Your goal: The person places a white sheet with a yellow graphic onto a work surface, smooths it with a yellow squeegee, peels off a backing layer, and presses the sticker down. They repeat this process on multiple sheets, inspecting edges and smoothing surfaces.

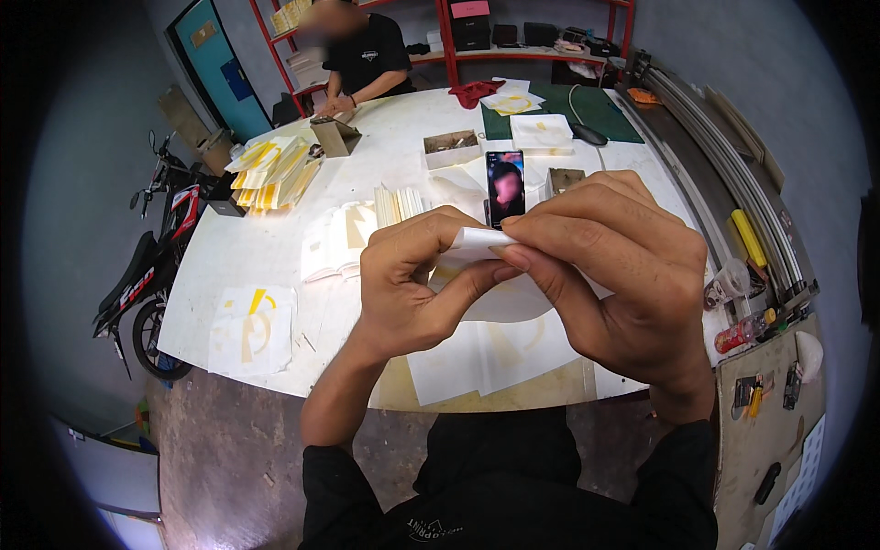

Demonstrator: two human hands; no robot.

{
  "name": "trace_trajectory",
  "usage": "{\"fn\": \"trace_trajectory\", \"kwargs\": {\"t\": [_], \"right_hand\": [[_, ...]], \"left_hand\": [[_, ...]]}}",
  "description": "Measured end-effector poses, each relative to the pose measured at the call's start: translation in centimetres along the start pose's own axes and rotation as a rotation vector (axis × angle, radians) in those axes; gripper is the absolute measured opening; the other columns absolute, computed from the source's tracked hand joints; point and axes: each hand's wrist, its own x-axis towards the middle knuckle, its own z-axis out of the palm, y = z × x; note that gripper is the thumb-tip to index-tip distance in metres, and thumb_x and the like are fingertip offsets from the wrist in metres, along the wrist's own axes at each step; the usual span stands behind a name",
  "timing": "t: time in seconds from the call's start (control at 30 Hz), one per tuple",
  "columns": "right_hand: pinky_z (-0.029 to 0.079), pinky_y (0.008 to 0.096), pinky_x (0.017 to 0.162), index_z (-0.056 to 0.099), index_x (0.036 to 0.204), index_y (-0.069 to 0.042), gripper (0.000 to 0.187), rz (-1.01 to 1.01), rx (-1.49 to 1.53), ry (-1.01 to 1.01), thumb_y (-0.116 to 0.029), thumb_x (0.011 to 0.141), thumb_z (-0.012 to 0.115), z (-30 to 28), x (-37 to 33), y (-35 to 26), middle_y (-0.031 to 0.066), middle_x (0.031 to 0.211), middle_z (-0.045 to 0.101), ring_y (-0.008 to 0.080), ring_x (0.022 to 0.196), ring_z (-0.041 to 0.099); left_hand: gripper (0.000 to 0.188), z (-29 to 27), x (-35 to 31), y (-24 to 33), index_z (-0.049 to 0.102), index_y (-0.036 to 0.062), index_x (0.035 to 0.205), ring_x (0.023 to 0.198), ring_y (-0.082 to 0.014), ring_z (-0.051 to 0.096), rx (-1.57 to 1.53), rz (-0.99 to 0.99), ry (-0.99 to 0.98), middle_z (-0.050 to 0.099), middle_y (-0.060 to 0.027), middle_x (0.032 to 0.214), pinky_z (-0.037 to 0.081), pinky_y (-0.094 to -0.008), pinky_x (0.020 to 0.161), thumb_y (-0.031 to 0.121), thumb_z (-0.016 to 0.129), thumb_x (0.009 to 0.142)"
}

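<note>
A white paper sheet (478,238) is held up in front of me, its top edge folded or curled over. My left hand (408,284) is closed on its left part, thumb and forefinger pinching it. My right hand (619,261) pinches the same edge between thumb and fingertips, right beside the left thumb. The lower part of this sheet hangs behind my hands and is partly hidden. Below it on the table lie white sheets with pale yellow print (490,356). Just beyond my fingers a phone (505,188) stands upright with its screen lit.
The white table (197,266) carries yellow-and-white paper stacks (275,174), printed sheets (252,330), a small box (451,148) and a green cutting mat (614,119). Another person (371,60) works at the far left. A motorcycle (156,275) stands left; a bottle (744,332) lies right.
</note>
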Motion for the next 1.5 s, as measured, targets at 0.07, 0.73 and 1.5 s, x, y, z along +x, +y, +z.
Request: {"fn": "trace_trajectory", "kwargs": {"t": [0.07,0.73,1.5], "right_hand": [[0.051,0.0337,0.070,0.077,0.094,-0.001,0.018,0.003,0.005,-0.007,-0.001,0.077,0.083,-0.1,0.0,0.0,0.0108,0.084,0.073,0.0237,0.078,0.070],[0.055,0.0240,0.068,0.074,0.101,0.005,0.018,0.619,0.664,-0.010,-0.012,0.095,0.074,-1.2,-1.7,5.0,0.0104,0.086,0.074,0.0108,0.075,0.069],[0.057,0.0250,0.068,0.074,0.102,0.005,0.017,0.584,0.660,-0.015,-0.011,0.095,0.074,-0.8,-2.0,5.1,0.0111,0.087,0.075,0.0123,0.075,0.070]], "left_hand": [[0.020,0.0,0.0,0.0,0.074,-0.0013,0.100,0.080,-0.0146,0.070,-0.005,0.005,-0.003,0.074,-0.0111,0.089,0.052,-0.0268,0.070,-0.005,0.081,0.081],[0.029,1.2,-0.3,1.2,0.069,-0.0073,0.111,0.093,-0.0165,0.071,0.092,-0.050,0.147,0.073,-0.0156,0.100,0.058,-0.0284,0.086,-0.008,0.079,0.084],[0.032,0.5,-0.9,0.3,0.070,-0.0080,0.114,0.093,-0.0163,0.071,0.110,-0.045,0.092,0.073,-0.0158,0.099,0.057,-0.0282,0.086,-0.008,0.079,0.083]]}}
